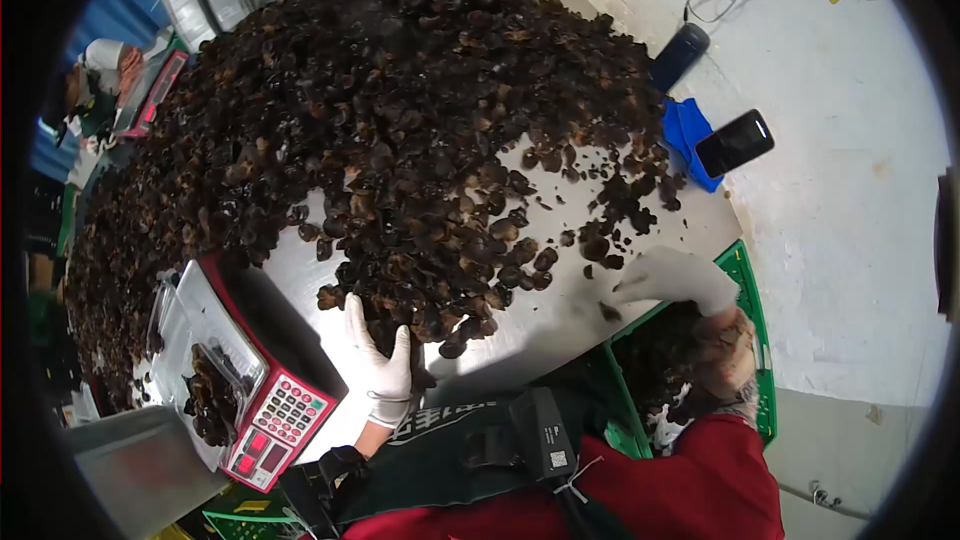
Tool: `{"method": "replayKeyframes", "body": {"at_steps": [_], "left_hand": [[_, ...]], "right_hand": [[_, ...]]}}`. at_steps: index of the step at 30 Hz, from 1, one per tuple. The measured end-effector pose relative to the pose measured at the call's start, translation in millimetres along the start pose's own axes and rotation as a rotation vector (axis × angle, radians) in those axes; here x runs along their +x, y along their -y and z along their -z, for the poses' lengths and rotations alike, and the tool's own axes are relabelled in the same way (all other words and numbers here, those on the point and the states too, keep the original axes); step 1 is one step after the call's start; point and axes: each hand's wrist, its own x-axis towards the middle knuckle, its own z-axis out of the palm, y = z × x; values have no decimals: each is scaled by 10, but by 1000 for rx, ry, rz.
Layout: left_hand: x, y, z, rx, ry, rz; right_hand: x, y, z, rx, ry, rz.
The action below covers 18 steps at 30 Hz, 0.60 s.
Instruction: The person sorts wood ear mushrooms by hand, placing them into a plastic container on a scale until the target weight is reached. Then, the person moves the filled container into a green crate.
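A large heap of dark wood ear mushrooms (400,110) covers most of the metal table (510,340). My left hand (380,370), in a white glove, touches the near edge of the heap with thumb and fingers spread apart. My right hand (680,278), also gloved, is over the table's right edge beside a green crate (765,360). Its fingers stretch leftward and hold nothing that I can see. Just below those fingertips is a small dark mushroom piece (610,312). More dark mushrooms (655,350) lie in the crate, partly hidden by my right forearm.
On my left stands a red weighing scale (285,425) with mushrooms (210,395) in clear plastic on its pan. A clear bin (145,460) is beside it. Right of the heap lie a phone (735,143), blue material (685,130) and a dark cylindrical object (680,55). Another scale (155,95) is far left.
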Motion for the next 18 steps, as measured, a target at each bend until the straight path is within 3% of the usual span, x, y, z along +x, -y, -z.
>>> {"method": "replayKeyframes", "body": {"at_steps": [2, 4, 5, 6, 11, 14, 18], "left_hand": [[37, -203, 59, 52, 13, -29], [11, -71, 13, 25, -12, -43], [16, -69, 24, 40, -11, -53], [20, -80, 28, 57, -12, -64], [29, -232, 70, 115, 18, -26], [11, -174, 81, 195, 18, -46], [13, -157, 102, 200, 46, -31]], "right_hand": [[-402, 174, -81, -11, -140, -393], [-420, 209, -370, 7, -544, -391], [-327, 192, -580, 182, -757, -289], [-219, 133, -761, 161, -847, -193], [242, 202, -1056, 108, -1099, -362], [440, 174, -983, -183, -1221, -368], [669, 215, -859, -288, -1170, -442]]}}
